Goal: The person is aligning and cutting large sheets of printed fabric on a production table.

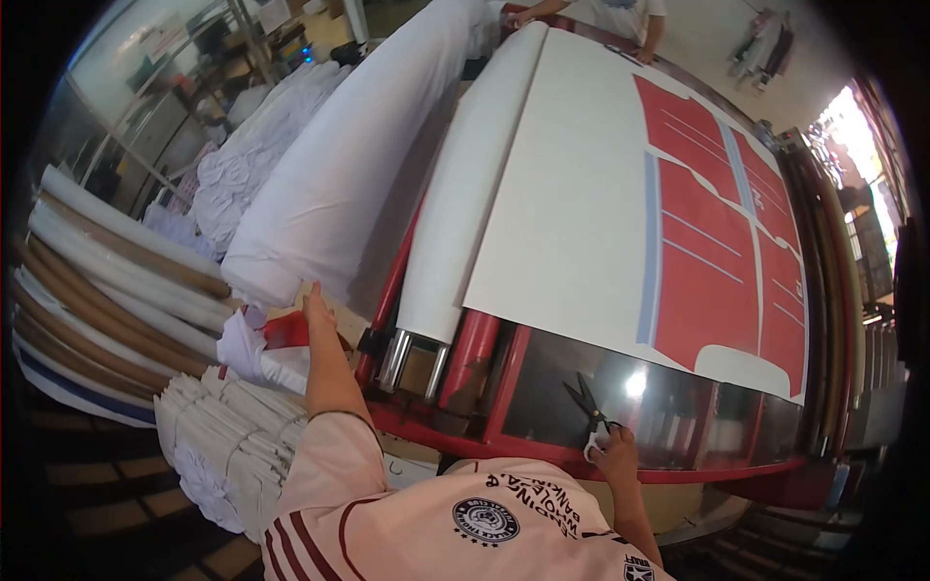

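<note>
Scissors (594, 416), blades apart, in the grip of the right hand (618, 451); left hand (321, 312) by white fabric roll (334, 179), hold unclear

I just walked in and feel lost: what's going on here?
The right hand holds scissors with blades apart over the red-framed machine's near edge. The left hand is by the near end of a big white fabric roll; whether it touches is unclear. A white sheet with red printed panels lies across the machine, and another person stands at its far end.
</note>
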The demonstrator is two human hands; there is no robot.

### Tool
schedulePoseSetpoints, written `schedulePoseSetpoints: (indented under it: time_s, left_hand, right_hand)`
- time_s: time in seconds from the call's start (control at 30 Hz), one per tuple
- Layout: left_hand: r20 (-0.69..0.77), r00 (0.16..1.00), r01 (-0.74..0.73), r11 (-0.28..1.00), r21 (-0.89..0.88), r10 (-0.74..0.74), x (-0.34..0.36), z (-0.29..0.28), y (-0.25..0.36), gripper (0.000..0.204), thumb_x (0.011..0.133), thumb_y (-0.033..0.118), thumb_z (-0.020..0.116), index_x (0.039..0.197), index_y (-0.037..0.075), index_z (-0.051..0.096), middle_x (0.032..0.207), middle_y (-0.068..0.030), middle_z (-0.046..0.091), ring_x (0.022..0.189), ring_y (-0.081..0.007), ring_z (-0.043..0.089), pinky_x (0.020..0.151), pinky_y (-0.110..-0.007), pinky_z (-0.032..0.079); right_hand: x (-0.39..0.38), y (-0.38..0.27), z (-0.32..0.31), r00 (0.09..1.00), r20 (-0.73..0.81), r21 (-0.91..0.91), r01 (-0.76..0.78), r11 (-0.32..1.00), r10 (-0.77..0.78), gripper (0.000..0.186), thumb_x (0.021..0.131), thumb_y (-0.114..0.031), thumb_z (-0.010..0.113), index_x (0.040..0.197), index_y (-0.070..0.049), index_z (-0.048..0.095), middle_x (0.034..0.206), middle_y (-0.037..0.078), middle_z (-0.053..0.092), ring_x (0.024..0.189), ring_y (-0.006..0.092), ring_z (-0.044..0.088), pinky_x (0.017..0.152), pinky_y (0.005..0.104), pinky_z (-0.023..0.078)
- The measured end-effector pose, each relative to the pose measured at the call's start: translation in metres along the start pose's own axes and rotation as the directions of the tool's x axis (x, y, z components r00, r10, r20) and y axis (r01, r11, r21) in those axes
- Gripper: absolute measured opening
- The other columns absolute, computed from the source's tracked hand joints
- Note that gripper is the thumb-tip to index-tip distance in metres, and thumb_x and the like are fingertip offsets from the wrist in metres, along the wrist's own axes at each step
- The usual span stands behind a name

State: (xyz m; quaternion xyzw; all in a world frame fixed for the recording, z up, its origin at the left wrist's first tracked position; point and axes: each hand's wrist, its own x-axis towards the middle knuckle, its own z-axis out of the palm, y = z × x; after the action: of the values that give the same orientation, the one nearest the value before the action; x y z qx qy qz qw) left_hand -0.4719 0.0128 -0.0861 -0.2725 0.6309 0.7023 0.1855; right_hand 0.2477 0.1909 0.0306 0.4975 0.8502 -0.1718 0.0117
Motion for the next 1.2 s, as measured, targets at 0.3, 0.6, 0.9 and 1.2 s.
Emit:
schedulePoseSetpoints:
  time_s: [0.3, 0.6, 0.9, 1.2]
  left_hand:
    - [-0.002, 1.0, 0.022, 1.0, -0.007, -0.022, 0.035, 0.039, 0.029, 0.084, 0.092, 0.038, 0.077, 0.155, 0.0, 0.036, 0.16, -0.0201, 0.038, 0.146, -0.0327, 0.039, 0.116, -0.046, 0.034]
    - [0.282, 0.922, -0.017, 0.756, -0.655, 0.265, -0.043, 0.035, 0.057, 0.057, 0.104, 0.038, 0.058, 0.142, -0.005, 0.05, 0.142, -0.0173, 0.059, 0.131, -0.0366, 0.056, 0.113, -0.053, 0.045]
    - [0.717, 0.612, 0.002, 0.906, -0.423, 0.334, -0.19, 0.035, 0.14, 0.058, 0.105, 0.04, 0.059, 0.143, -0.003, 0.051, 0.143, -0.0169, 0.059, 0.13, -0.0351, 0.057, 0.113, -0.051, 0.044]
    - [0.824, 0.318, 0.217, 0.81, -0.544, 0.469, -0.377, 0.082, 0.166, 0.06, 0.108, 0.042, 0.051, 0.149, -0.001, 0.045, 0.151, -0.0136, 0.052, 0.138, -0.0306, 0.05, 0.119, -0.045, 0.038]
  right_hand:
    - [0.004, -0.018, 0.005, 0.994, 0.013, 0.067, -0.114, 0.991, 0.113, 0.062, 0.067, -0.011, 0.083, 0.124, 0.007, 0.066, 0.128, 0.023, 0.061, 0.118, 0.0409, 0.06, 0.1, 0.0454, 0.051]
    - [-0.029, -0.021, 0.0, 0.981, -0.122, 0.133, -0.133, 0.982, 0.15, 0.067, 0.073, -0.009, 0.08, 0.135, 0.001, 0.057, 0.126, 0.023, 0.061, 0.117, 0.0428, 0.059, 0.099, 0.048, 0.05]
    - [-0.088, -0.007, 0.004, 0.918, -0.337, 0.28, -0.115, 0.953, 0.21, 0.05, 0.082, -0.006, 0.075, 0.129, -0.002, 0.06, 0.112, 0.02, 0.063, 0.107, 0.041, 0.06, 0.093, 0.0486, 0.051]
    - [-0.118, 0.034, 0.005, 0.825, -0.491, 0.384, -0.085, 0.919, 0.281, 0.038, 0.083, -0.009, 0.076, 0.119, -0.003, 0.065, 0.105, 0.02, 0.064, 0.099, 0.0408, 0.061, 0.086, 0.0481, 0.05]
